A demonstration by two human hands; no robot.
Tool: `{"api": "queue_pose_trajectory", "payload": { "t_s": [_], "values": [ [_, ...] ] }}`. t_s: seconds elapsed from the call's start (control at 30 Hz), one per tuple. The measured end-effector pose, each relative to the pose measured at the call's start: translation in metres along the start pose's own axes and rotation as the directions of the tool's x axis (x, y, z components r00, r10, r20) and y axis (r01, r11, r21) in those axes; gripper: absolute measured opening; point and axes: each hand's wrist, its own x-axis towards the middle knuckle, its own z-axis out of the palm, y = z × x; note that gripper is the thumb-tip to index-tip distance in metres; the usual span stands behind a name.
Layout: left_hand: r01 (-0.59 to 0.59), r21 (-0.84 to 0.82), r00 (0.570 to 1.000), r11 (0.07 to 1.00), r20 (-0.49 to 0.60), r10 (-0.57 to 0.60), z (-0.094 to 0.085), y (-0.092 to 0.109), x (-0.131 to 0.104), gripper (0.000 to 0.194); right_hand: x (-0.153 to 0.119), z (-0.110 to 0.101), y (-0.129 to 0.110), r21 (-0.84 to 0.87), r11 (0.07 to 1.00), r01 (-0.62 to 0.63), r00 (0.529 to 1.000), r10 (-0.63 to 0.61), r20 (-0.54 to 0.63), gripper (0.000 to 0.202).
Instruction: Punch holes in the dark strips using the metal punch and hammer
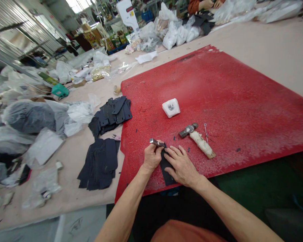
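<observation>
While my left hand is closing its fingers around a short metal-ended tool, my right hand is lying open, fingers spread, across a dark strip. In the head view, the strip is resting at the near edge of a red mat, and the tool is slanting by its far end. To my left, a large clear plastic bag is holding dark contents, too blurred to name; farther back, a smaller bag is showing gold-coloured bits, and pale bags are bunching along the table's far side, their filling unclear. Beside the mat, a stack of dark pieces is fanning out on the pale table, and a second pile is lying beyond it, overlapping the mat's edge. A white block with a grey patch is sitting ahead of my hands. To the right, a hammer with a wrapped handle is lying near my right hand, a thin looped rod just beside it. My own right fingers are covering part of the strip. At the far side, another person's hands are showing above dark material.
</observation>
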Motion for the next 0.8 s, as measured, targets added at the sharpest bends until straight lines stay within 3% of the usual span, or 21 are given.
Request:
{"api": "queue_pose_trajectory", "payload": {
  "t_s": [0.17,0.27,0.33,0.4,0.47,0.57,0.7,0.77,0.8],
  "values": [
    [0.004,0.000,1.000,1.000,-0.007,-0.004,0.002,0.000,-0.001,0.018,-0.003,0.006,0.000,0.001,1.000,0.029,0.999,-0.029,-0.020,0.051],
    [0.019,-0.033,1.000,0.999,-0.016,-0.020,0.004,-0.002,-0.002,0.018,-0.007,0.001,0.006,0.034,0.999,0.024,0.991,-0.019,-0.134,0.042],
    [0.031,-0.054,0.999,0.998,-0.023,-0.032,0.004,-0.004,-0.002,0.018,-0.011,-0.011,0.017,0.025,0.998,-0.053,0.955,0.058,-0.291,0.036],
    [0.036,-0.061,0.999,0.997,-0.026,-0.038,0.004,-0.005,-0.002,0.018,-0.015,-0.028,0.032,-0.016,0.979,-0.201,0.887,0.175,-0.426,0.034],
    [0.033,-0.042,0.999,0.999,-0.029,-0.035,0.004,-0.006,-0.002,0.017,-0.020,-0.044,0.049,-0.077,0.929,-0.363,0.836,0.289,-0.466,0.035],
    [0.028,-0.006,0.999,1.000,-0.037,-0.028,0.005,-0.006,-0.002,0.016,-0.026,-0.057,0.068,-0.195,0.839,-0.509,0.830,0.417,-0.369,0.041],
    [0.041,-0.010,0.997,0.999,-0.058,-0.041,0.006,-0.004,-0.002,0.011,-0.022,-0.057,0.072,-0.310,0.785,-0.536,0.844,0.490,-0.218,0.040],
    [0.040,-0.026,0.997,0.999,-0.066,-0.042,0.006,-0.003,-0.002,0.009,-0.015,-0.058,0.071,-0.237,0.775,-0.586,0.810,0.556,-0.186,0.029],
    [0.036,-0.034,0.997,0.999,-0.071,-0.038,0.006,-0.003,-0.002,0.008,-0.011,-0.060,0.070,-0.108,0.760,-0.641,0.766,0.623,-0.158,0.024]
  ]
}}
